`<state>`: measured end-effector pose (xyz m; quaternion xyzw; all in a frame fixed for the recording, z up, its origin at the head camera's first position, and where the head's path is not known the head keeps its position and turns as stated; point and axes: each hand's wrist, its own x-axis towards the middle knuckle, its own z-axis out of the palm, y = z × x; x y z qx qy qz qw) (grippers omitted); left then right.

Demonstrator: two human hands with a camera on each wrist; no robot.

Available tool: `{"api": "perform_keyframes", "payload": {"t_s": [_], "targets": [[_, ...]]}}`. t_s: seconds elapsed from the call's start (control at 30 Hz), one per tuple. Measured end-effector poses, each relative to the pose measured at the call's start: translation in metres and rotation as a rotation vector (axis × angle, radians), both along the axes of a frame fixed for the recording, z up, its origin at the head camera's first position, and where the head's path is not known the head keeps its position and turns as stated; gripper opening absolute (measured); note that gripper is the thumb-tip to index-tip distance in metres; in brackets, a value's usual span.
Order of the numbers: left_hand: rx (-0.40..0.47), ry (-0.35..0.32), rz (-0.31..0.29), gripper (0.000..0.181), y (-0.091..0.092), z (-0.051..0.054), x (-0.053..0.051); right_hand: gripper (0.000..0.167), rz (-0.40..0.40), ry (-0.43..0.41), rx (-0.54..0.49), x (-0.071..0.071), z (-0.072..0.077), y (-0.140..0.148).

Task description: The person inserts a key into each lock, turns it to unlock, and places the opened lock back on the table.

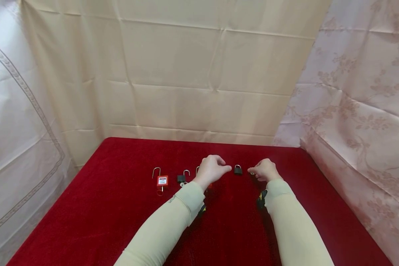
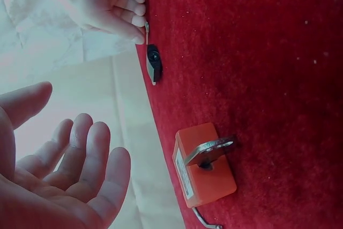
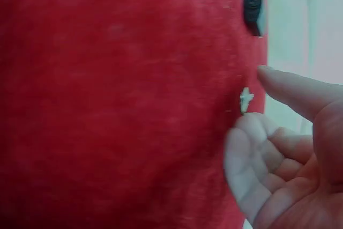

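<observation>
A small black padlock (image 1: 238, 171), its shackle down, lies on the red cloth between both hands. My left hand (image 1: 211, 170) hovers left of it with thumb and fingers apart, holding nothing. To the padlock's right, my right hand (image 1: 265, 170) reaches down at a small key (image 3: 245, 99). Its thumb and fingers stand apart on either side of that key in the right wrist view. Below the left hand, an orange-red padlock (image 2: 206, 170) has a key (image 2: 209, 150) in its keyhole; the left arm mostly hides this lock in the head view.
Farther left lie a red padlock (image 1: 162, 180) with a white label and raised shackle, and a black padlock (image 1: 181, 178) with its shackle raised and a key at its base. Red cloth (image 1: 119, 214) covers the table. Beige curtain (image 1: 186, 74) hangs behind its far edge.
</observation>
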<state>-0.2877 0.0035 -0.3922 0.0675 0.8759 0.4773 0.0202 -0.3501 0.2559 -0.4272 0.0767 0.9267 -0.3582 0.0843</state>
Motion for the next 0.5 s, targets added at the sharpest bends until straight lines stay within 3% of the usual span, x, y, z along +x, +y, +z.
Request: {"api": "perform_keyframes", "payload": {"t_s": [0.2, 0.5], "targets": [[-0.021, 0.021, -0.011, 0.022, 0.0036, -0.003, -0.0013, 0.02, 0.028, -0.058, 0.028, -0.002, 0.0035, 0.0025], [-0.046, 0.025, -0.017, 0.022, 0.0035, -0.0057, -0.0037, 0.014, 0.009, -0.061, -0.012, -0.0009, 0.0, 0.0001]]}}
